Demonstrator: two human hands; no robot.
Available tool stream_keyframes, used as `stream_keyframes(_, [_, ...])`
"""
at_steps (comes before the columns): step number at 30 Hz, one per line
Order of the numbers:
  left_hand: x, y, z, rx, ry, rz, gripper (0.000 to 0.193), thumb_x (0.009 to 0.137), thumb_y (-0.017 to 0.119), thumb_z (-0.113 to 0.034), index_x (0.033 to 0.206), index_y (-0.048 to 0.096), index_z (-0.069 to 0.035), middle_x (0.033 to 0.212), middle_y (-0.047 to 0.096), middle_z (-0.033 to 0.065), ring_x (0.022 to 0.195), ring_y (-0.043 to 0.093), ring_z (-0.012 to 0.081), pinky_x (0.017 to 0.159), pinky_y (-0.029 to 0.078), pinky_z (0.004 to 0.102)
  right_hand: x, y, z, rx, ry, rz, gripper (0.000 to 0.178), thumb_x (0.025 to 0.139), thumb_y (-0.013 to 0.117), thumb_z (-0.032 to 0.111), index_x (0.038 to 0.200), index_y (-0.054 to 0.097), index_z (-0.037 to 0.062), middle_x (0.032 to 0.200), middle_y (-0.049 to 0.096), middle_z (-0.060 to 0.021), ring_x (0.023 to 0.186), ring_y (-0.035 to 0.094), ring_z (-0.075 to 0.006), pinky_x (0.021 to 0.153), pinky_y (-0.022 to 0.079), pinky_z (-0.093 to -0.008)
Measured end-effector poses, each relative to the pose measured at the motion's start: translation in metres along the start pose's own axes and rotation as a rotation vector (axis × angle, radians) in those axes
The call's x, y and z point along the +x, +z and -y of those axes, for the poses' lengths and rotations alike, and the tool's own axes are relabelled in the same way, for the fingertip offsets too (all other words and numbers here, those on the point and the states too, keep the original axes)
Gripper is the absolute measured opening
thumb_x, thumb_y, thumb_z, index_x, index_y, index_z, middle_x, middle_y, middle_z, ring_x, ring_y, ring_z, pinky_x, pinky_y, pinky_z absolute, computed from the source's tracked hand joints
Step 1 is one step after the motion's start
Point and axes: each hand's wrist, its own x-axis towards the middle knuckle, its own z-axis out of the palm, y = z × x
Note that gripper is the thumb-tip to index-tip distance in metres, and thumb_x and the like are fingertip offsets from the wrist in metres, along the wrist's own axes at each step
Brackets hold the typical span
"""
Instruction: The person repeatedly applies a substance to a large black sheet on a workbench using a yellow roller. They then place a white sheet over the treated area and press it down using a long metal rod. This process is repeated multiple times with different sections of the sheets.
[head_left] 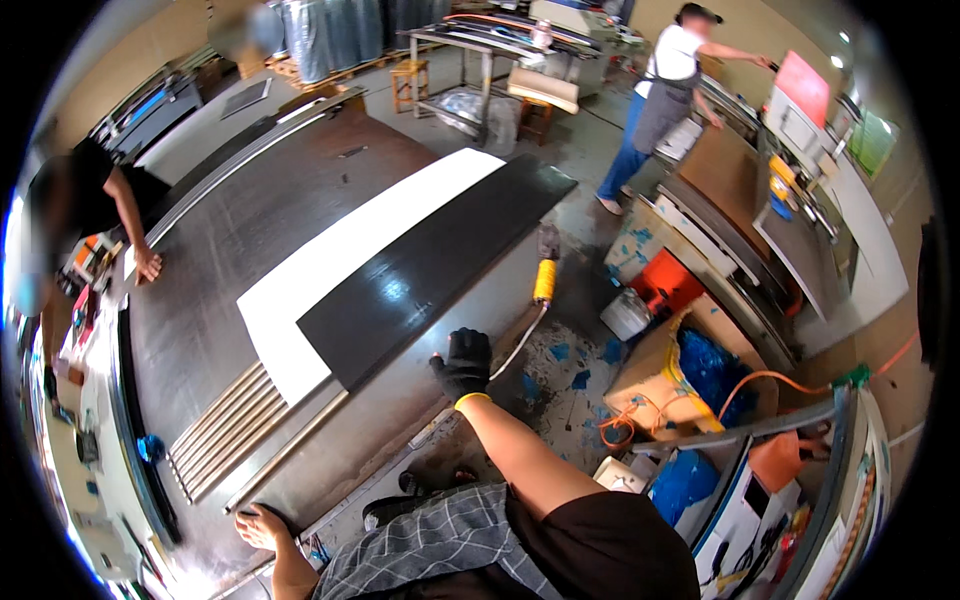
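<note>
Head view: on broad grey metal table [260,215], keep glossy black rectangular sheet [430,270] flat over white rectangular sheet [350,245], aligned with slender brass-coloured metal rod [288,451]; bare left hand [262,527] spread, empty, beside rod; black-gloved right hand [465,362] half-open, seemingly empty.

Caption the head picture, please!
Left hand and black-gloved right hand at a grey metal table bearing a long black sheet.

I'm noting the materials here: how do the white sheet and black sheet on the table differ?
The white sheet is bright; the black sheet is dark with a bluish glare. The black sheet lies nearer the right hand; the white sheet lies farther off. Both are long and lie on the table.
</note>
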Motion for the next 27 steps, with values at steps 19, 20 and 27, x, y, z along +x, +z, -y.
stream_keyframes(19, [-0.008, -0.014, -0.012, -0.175, -0.090, 0.025, 0.053, 0.085, 0.059, -0.036, 0.126, 0.048, -0.005, 0.135, 0.045, 0.0154, 0.130, 0.036, 0.0326, 0.109, 0.027, 0.0445, -0.006, 0.001, 0.014, -0.012, 0.033, 0.067, 0.033, 0.072, 0.069, 0.023, 0.096, 0.054, 0.0052, 0.099, 0.057, -0.0141, 0.102, 0.051, -0.0349, 0.091, 0.040, -0.0454])
stream_keyframes(20, [-0.009, -0.014, -0.008, -0.195, -0.100, 0.025, 0.053, 0.085, 0.059, -0.037, 0.126, 0.048, -0.005, 0.136, 0.044, 0.0148, 0.131, 0.035, 0.0324, 0.110, 0.026, 0.0449, -0.010, 0.001, 0.016, -0.003, 0.057, 0.075, 0.033, 0.073, 0.068, 0.023, 0.096, 0.054, 0.0053, 0.098, 0.057, -0.0139, 0.101, 0.051, -0.0350, 0.091, 0.040, -0.0455])
stream_keyframes(27, [-0.011, -0.029, -0.016, -0.252, -0.114, 0.041, 0.054, 0.084, 0.060, -0.036, 0.126, 0.048, -0.005, 0.134, 0.044, 0.0149, 0.130, 0.036, 0.0316, 0.110, 0.025, 0.0443, -0.009, -0.001, 0.015, -0.042, 0.043, 0.080, 0.031, 0.074, 0.067, 0.023, 0.095, 0.052, 0.0058, 0.096, 0.057, -0.0137, 0.098, 0.053, -0.0349, 0.088, 0.042, -0.0455])
